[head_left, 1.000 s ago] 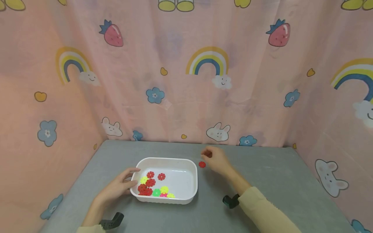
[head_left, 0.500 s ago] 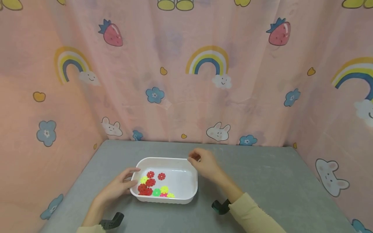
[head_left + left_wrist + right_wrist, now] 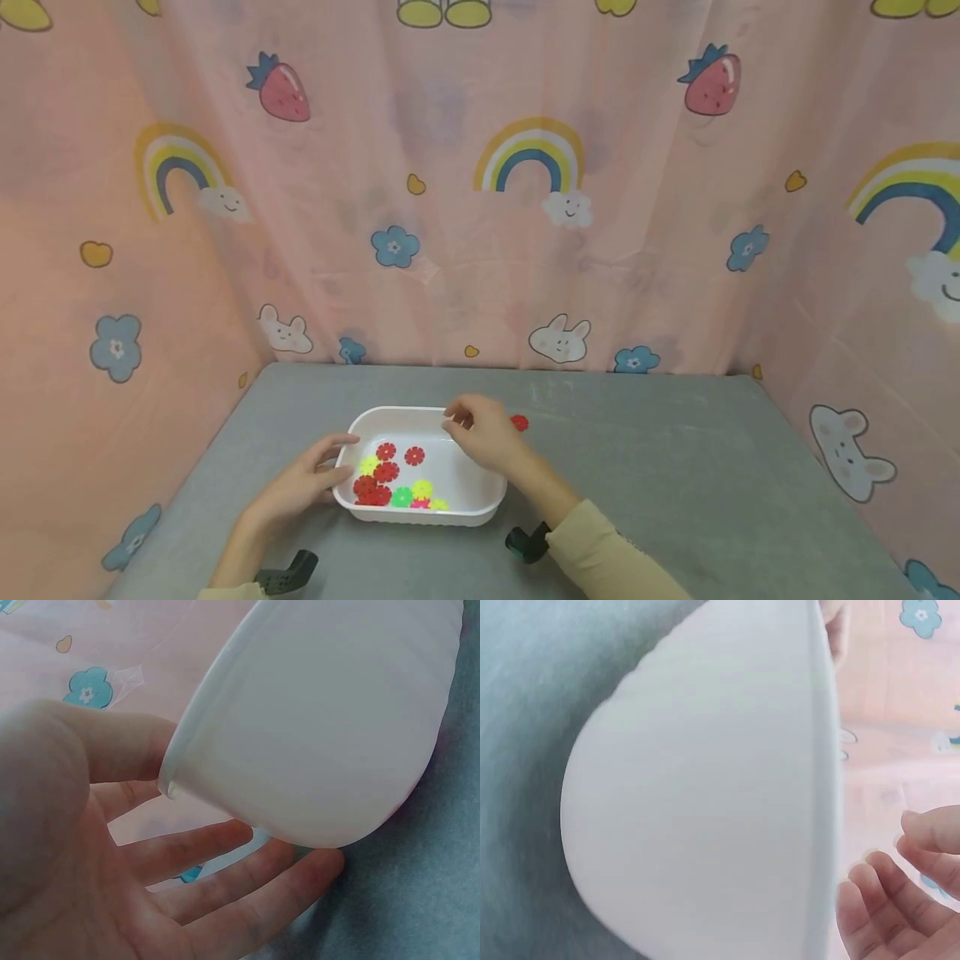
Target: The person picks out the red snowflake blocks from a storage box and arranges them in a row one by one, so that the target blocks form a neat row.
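A white plastic tray [image 3: 465, 492] stands on the table, with several small notched plastic discs gathered toward its left side. Among them are red discs [image 3: 386, 472], yellow discs [image 3: 422, 488] and a green disc [image 3: 402, 497]. My left hand [image 3: 303, 479] holds the tray's left end; in the left wrist view the thumb tip goes behind the rim and the other fingers lie along the outer wall. My right hand [image 3: 483, 433] hangs over the tray's far right part, fingers loosely bent, thumb and index tips close together with nothing visible between them.
One red disc [image 3: 520, 422] lies on the grey table [image 3: 660, 467], just beyond the tray's right far corner. A pink curtain [image 3: 480, 275] with printed rainbows, strawberries and rabbits hangs behind the table and along both sides. Each wrist carries a dark camera mount [image 3: 527, 543].
My right hand has moved left, from beside the red disc on the table to over the tray. That disc is visible again. The left hand and the tray stay in place.
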Demonstrator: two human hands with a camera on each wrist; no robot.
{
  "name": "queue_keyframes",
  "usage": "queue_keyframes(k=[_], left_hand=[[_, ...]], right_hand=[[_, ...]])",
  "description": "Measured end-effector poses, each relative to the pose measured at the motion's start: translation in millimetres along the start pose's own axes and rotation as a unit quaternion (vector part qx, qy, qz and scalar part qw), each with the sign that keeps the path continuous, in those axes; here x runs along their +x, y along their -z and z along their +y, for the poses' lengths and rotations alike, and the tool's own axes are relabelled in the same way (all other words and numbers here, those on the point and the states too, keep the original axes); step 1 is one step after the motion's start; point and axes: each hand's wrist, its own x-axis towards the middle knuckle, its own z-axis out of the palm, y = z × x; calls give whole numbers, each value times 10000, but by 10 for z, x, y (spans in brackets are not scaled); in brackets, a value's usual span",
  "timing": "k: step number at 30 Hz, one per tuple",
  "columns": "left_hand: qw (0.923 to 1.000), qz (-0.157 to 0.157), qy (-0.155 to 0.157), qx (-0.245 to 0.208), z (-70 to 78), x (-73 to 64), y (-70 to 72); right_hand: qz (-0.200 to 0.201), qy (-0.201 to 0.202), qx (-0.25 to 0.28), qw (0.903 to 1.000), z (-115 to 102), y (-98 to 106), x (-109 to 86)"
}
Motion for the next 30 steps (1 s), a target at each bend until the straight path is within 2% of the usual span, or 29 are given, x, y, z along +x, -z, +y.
queue_keyframes(k=[8,16,23,30], left_hand=[[10000,38,26,-17,-3,-23,0],[10000,19,64,-30,19,-23,-2],[10000,5,70,-34,5,-4,6],[9999,-48,7,-152,-8,4,14]], right_hand=[[-268,-325,-61,9991,-10,-220,78],[-657,-606,-456,9949,21,-417,156],[-1040,-656,-446,9914,34,-553,224],[-1303,-609,-705,9871,55,-645,261]])
